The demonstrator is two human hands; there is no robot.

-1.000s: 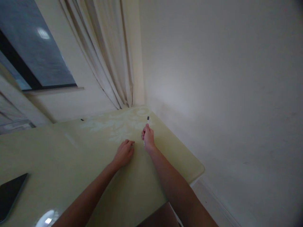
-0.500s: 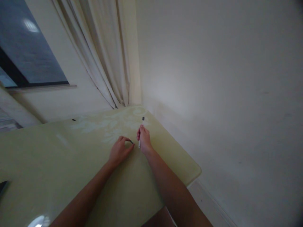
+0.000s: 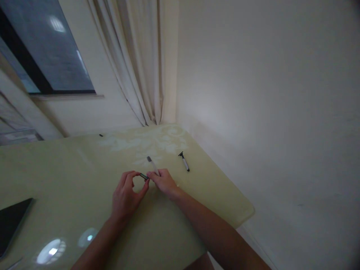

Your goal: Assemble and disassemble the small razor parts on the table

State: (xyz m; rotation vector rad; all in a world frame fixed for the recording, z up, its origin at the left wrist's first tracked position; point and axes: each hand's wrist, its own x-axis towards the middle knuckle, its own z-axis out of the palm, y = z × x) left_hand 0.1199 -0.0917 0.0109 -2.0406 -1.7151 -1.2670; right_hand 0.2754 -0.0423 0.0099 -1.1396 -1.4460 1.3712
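Between the thumb and fingers of my left hand [image 3: 125, 195] is a small dark and green piece [image 3: 143, 176]. My right hand [image 3: 164, 182] grips a white toothbrush [image 3: 153, 165], its grey bristled head pointing up and to the left. The fingertips of both hands meet at the small piece. To the right of my hands, a razor [image 3: 185, 162] with a black head and a light handle lies on the pale green table [image 3: 219, 195].
A black flat object [image 3: 14, 225] lies at the left edge of the table. Near the far edge is a tiny dark item [image 3: 101, 135]. A beige curtain [image 3: 140, 67] hangs behind the table, and a wall [image 3: 253, 105] borders its right side.
My right hand has moved left to my left hand, tilting the toothbrush leftward. The razor now shows on the table, right of my hands. The view has shifted left, showing more of the black object.
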